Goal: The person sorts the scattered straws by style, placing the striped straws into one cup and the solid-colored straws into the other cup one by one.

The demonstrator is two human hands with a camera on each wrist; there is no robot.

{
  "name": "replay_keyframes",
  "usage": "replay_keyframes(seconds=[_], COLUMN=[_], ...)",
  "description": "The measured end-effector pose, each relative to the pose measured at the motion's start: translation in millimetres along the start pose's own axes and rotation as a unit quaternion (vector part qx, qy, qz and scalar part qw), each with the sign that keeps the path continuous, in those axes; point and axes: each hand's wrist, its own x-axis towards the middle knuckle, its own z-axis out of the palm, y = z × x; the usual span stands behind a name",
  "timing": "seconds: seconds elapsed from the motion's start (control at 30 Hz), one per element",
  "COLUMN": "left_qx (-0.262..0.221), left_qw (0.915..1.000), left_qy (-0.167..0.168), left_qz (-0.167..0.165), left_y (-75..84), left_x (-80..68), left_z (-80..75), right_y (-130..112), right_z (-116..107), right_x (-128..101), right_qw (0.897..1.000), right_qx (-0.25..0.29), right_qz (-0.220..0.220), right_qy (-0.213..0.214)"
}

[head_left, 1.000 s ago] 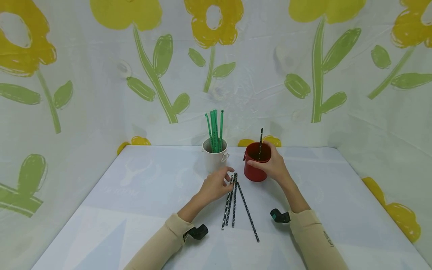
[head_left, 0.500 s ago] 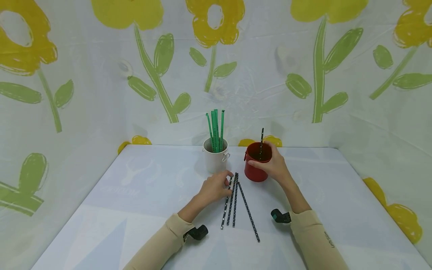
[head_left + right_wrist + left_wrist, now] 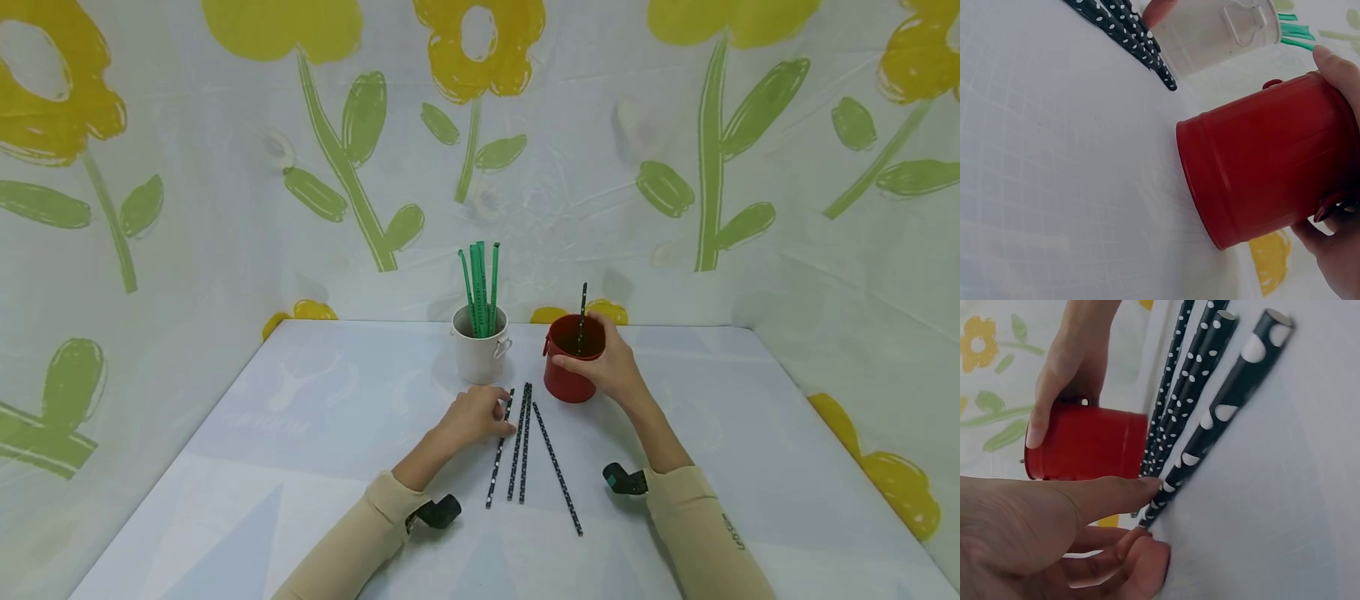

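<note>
In the head view my left hand (image 3: 474,415) has its thumb and fingertips on either side of a black straw with white dots (image 3: 494,477), which lies on the table. The left wrist view shows this dotted straw (image 3: 1225,412) running between the thumb (image 3: 1116,499) and the curled fingers. My right hand (image 3: 617,365) grips the small red bucket (image 3: 570,386) near its rim, thumb on the near side. One dotted straw (image 3: 582,304) stands inside that bucket. Beside the left hand, several more dotted straws (image 3: 522,458) lie on the table, one slanting apart to the right.
A white bucket (image 3: 478,358) holding several green wrapped straws (image 3: 477,287) stands left of the red one. Behind the pale table (image 3: 322,475) rises a flower-print backdrop (image 3: 570,175). Black wrist cameras (image 3: 441,512) sit at both cuffs.
My left hand has drawn slightly down and left, and the leftmost straw has shifted left, apart from the others. The right hand and red bucket stay in place.
</note>
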Motion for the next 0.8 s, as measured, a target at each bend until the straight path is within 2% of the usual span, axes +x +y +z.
replay_keyframes(seconds=[0.27, 0.43, 0.6, 0.8], left_qx=[-0.001, -0.005, -0.004, -0.025], left_qw=[0.9998, 0.9994, 0.9992, 0.9987], left_qy=[-0.02, -0.035, -0.04, -0.044], left_qz=[0.007, 0.001, 0.001, -0.007], left_y=[1.4, 1.6, 1.0, 1.0], left_x=[-5.1, -6.1, -5.4, -5.8], left_z=[-5.6, -7.8, -8.8, -9.3], right_y=[1.1, 0.9, 0.5, 0.5], right_z=[0.5, 0.6, 0.8, 1.0], right_x=[0.1, 0.3, 0.5, 0.8], right_qw=[1.0, 1.0, 1.0, 1.0], right_qx=[0.0, 0.0, -0.002, -0.004], right_qz=[0.003, 0.005, 0.006, 0.005], right_qy=[0.001, 0.001, 0.002, 0.002])
